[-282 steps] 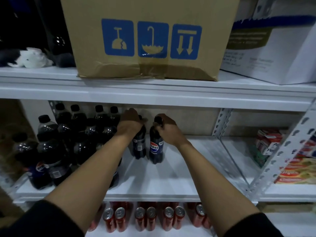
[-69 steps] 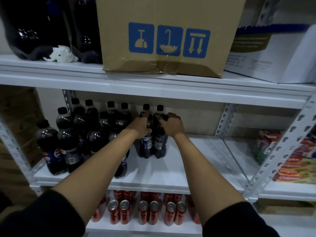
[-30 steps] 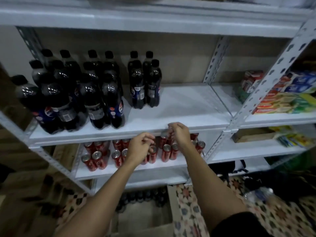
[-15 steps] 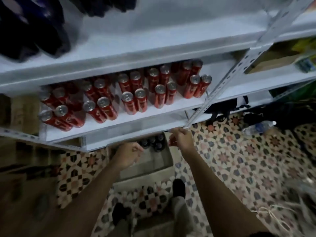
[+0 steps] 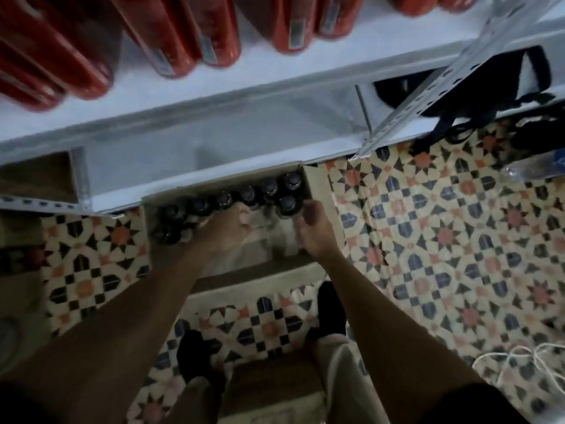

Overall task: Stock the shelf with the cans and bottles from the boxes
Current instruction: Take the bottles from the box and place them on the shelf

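Observation:
An open cardboard box (image 5: 318, 191) stands on the tiled floor against the foot of the white shelf (image 5: 214, 117). Inside it stand several dark bottles with black caps (image 5: 269, 187). My left hand (image 5: 226, 224) reaches down into the box, and its fingertips are hidden among the bottle tops in the middle row. My right hand (image 5: 312, 231) is lowered into the box's right side, with loosely curled fingers beside the cap of a bottle (image 5: 287, 204). Red cans (image 5: 183, 35) fill the shelf level above.
A black bag (image 5: 495, 81) sits on the bottom shelf at right, behind a slotted upright (image 5: 428, 87). A clear plastic bottle (image 5: 544, 166) and a white cord (image 5: 519, 362) lie on the floor at right. My feet in dark socks (image 5: 331, 313) stand just behind the box.
Both hands left the bottles on the upper shelf and dropped past the can shelf into the floor box. The view tilted steeply downward.

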